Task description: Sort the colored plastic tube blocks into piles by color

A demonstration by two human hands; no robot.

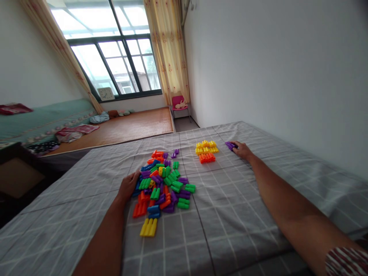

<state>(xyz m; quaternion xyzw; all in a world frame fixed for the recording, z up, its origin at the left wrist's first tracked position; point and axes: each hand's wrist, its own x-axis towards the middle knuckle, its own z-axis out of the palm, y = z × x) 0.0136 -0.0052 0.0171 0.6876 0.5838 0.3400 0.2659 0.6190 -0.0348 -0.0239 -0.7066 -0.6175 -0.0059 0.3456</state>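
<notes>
On the grey checked cloth lies a loose pile of plastic tube pieces [171, 177] in green, purple, orange, blue and yellow. My left hand [129, 186] rests at the pile's left edge, touching blue pieces; what its fingers hold, if anything, is hidden. Out to the right, my right hand [243, 150] grips a purple piece [230, 145] by its fingertips, just above or on the cloth. Between the hands, farther back, yellow pieces [206, 147] sit in rows, with orange pieces [207, 158] lined up in front of them. A yellow piece [148, 227] lies nearest me.
The checked cloth [230, 214] covers a wide surface beside a white wall [273, 76]. Beyond it are a brown platform [138, 122] with cloths, a pink chair [178, 102] holding a soft toy, a clock [105, 94], a window and curtains.
</notes>
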